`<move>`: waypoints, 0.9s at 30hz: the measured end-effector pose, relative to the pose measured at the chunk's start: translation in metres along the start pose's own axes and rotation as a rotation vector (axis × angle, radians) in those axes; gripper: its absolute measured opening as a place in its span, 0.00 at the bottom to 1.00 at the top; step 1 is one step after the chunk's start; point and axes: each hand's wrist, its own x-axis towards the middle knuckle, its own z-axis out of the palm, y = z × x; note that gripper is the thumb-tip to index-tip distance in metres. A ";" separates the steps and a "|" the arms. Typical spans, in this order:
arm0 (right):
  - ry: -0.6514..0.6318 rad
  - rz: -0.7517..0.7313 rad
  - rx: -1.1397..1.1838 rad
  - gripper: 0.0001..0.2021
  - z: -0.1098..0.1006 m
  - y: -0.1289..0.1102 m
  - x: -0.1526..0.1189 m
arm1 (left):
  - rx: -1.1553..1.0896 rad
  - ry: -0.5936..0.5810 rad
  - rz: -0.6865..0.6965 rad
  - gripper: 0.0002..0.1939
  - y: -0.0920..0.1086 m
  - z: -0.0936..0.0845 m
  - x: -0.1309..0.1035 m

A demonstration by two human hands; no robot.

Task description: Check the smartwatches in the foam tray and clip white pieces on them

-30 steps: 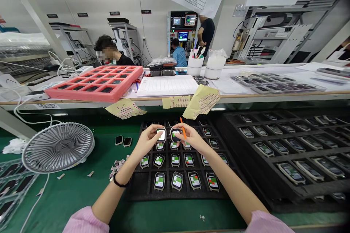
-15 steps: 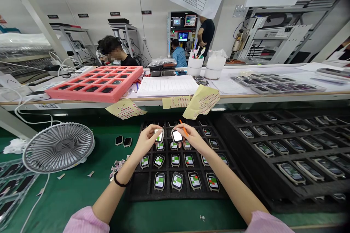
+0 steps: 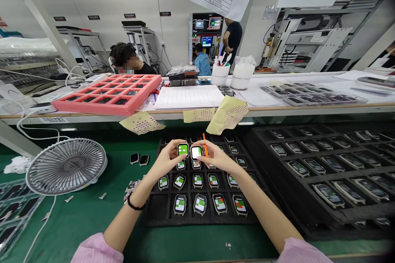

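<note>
My left hand is closed around a smartwatch body without a strap; its screen is green with white patches, and my thumb lies at its lower edge. Close beside it, my right hand grips a second smartwatch whose screen glows mostly white, the thumb on its lower right. An orange pen-like stick is also tucked in the right hand. Beneath both hands, a black foam tray holds rows of smartwatches, many lit green and white, some with red, such as one watch at the front right.
Another black tray of watches stands on the right. On the left are a grey fan, two dark watches and small scraps. A shelf above bears a pink foam tray; yellow sticker sheets hang from its edge.
The left watch has turned to face me, its screen now showing green. The right watch has shifted slightly left towards it, and the orange stick has become more upright.
</note>
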 end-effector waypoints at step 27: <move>0.088 -0.001 0.022 0.20 0.002 -0.003 0.001 | -0.010 0.014 -0.014 0.21 -0.003 0.003 0.001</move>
